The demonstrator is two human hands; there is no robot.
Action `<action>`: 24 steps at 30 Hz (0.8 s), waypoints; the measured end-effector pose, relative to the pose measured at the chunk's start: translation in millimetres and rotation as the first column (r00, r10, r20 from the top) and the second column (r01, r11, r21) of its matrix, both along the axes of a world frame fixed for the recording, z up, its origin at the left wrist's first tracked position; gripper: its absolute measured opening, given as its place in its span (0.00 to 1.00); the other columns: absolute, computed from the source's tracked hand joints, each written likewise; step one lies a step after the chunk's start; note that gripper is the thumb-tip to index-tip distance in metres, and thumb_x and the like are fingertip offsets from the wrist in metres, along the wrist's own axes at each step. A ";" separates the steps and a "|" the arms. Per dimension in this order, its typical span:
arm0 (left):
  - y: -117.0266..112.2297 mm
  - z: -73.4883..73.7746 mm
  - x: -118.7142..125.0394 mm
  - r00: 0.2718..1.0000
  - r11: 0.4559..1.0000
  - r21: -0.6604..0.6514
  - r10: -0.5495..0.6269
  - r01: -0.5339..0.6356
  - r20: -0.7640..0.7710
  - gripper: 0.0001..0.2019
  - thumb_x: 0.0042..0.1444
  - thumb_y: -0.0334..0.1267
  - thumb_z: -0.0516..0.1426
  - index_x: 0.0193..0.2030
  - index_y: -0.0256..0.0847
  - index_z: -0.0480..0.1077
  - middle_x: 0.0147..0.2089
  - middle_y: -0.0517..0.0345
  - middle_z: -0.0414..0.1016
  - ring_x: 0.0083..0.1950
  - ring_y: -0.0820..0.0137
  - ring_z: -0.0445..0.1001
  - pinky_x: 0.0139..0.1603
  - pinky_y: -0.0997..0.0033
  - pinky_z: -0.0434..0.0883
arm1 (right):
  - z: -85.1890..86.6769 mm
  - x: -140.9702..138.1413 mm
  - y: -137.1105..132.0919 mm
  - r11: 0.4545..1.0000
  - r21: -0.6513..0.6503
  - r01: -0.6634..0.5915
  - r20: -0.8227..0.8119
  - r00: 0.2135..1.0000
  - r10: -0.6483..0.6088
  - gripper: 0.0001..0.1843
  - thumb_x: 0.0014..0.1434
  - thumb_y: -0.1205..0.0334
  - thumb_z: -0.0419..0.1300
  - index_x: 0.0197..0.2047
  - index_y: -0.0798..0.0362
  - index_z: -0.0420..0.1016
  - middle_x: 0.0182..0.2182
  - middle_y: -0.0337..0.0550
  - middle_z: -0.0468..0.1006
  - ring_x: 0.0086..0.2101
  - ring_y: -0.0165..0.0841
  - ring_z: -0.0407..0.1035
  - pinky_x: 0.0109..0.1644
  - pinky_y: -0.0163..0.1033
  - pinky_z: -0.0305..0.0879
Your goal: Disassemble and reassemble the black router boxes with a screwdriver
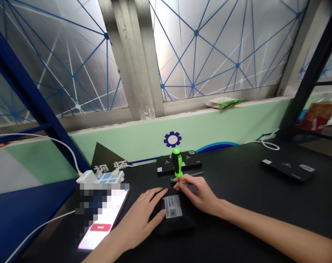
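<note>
A black box-shaped device (179, 224) lies on the dark table with a white printed label (173, 206) facing up. My left hand (145, 215) rests along its left side, fingers stretched out and thumb apart, the tips touching the case. My right hand (194, 188) pinches the metal shaft of a black-and-green screwdriver (177, 162) just below its handle. The screwdriver stands upright over the far end of the device. Its tip is hidden by my fingers, so contact with a screw cannot be made out.
Behind the hands lie black boxes (166, 165), and a thin metal rod (197, 174) is nearby. Another black box (287, 170) sits to the right. At left are a lit phone (100, 228), a power strip (111, 176) and a white charger (87, 178) with cables.
</note>
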State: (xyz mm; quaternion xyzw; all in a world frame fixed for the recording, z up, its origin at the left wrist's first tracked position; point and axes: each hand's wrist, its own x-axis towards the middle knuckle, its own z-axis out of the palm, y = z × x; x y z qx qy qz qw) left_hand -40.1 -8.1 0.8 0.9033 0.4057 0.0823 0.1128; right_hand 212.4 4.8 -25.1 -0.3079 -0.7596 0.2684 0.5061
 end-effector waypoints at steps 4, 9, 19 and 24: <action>0.6 -0.8 -0.4 1.000 1.000 0.014 -0.012 0.012 0.011 0.26 0.72 0.51 0.47 0.73 0.55 0.51 0.73 0.55 0.57 0.71 0.55 0.58 0.69 0.47 0.60 | -2.6 -0.2 2.1 1.000 0.010 0.025 0.009 1.000 -0.025 0.07 0.68 0.63 0.56 0.40 0.51 0.74 0.34 0.42 0.81 0.35 0.34 0.77 0.43 0.37 0.72; 0.9 -1.0 -0.8 1.000 1.000 -0.001 -0.006 0.006 0.003 0.26 0.72 0.51 0.47 0.73 0.55 0.50 0.73 0.55 0.56 0.71 0.56 0.57 0.70 0.46 0.58 | -5.9 -2.0 4.3 0.996 -0.001 0.089 -0.018 0.996 -0.089 0.04 0.66 0.62 0.60 0.41 0.52 0.75 0.32 0.41 0.79 0.29 0.31 0.72 0.37 0.35 0.71; 0.8 0.5 -0.7 1.000 1.000 0.001 -0.007 0.007 0.003 0.26 0.72 0.51 0.47 0.73 0.55 0.50 0.73 0.56 0.56 0.71 0.56 0.58 0.69 0.47 0.59 | -3.6 -0.1 2.1 0.999 -0.001 0.033 -0.008 0.999 -0.033 0.07 0.68 0.64 0.55 0.40 0.52 0.74 0.34 0.43 0.81 0.33 0.33 0.76 0.40 0.37 0.72; 1.0 -0.1 -0.9 1.000 1.000 -0.011 0.000 0.000 -0.004 0.26 0.72 0.51 0.47 0.73 0.55 0.50 0.73 0.56 0.56 0.72 0.56 0.57 0.70 0.46 0.58 | -5.7 -1.8 4.3 0.995 -0.015 0.101 -0.033 0.994 -0.102 0.05 0.65 0.61 0.60 0.39 0.53 0.74 0.30 0.41 0.78 0.28 0.31 0.71 0.35 0.35 0.70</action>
